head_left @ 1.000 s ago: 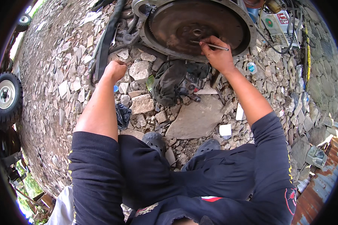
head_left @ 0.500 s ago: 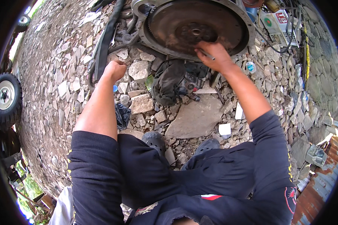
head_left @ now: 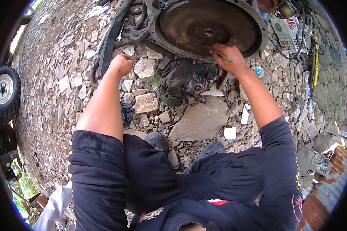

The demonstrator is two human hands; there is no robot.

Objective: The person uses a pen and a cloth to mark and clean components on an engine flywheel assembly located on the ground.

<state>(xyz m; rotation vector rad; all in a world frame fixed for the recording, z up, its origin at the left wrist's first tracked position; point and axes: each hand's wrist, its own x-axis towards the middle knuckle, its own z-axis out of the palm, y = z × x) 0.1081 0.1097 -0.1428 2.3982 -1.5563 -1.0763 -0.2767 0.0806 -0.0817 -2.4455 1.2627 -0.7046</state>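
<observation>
A brown, round flywheel (head_left: 177, 27) lies face-on at the top, inside the toothed ring and pale metal rim of a bell housing (head_left: 263, 27). My right hand (head_left: 229, 57) is at its lower right part, fingers closed round a thin grey metal rod (head_left: 224, 57) whose end sticks out to the right. The rod's other end is hidden under the fingers. My left hand (head_left: 122, 64) is closed above the stones, beside a long black strip (head_left: 108, 54); whatever it holds, if anything, does not show. Below the flywheel lies a dark crumpled cloth (head_left: 169, 86).
Broken stones and a large flat slab (head_left: 200, 119) cover the ground before my shoes (head_left: 157, 142). At the upper right stand a white crate (head_left: 287, 32) and black cables. A wheel (head_left: 5, 90) is at the far left; a rusty corrugated sheet (head_left: 325, 188) at the lower right.
The view has shifted slightly, so the flywheel sits a little further right and lower. My right hand stays at the flywheel with the rod; my left hand remains closed and has risen slightly.
</observation>
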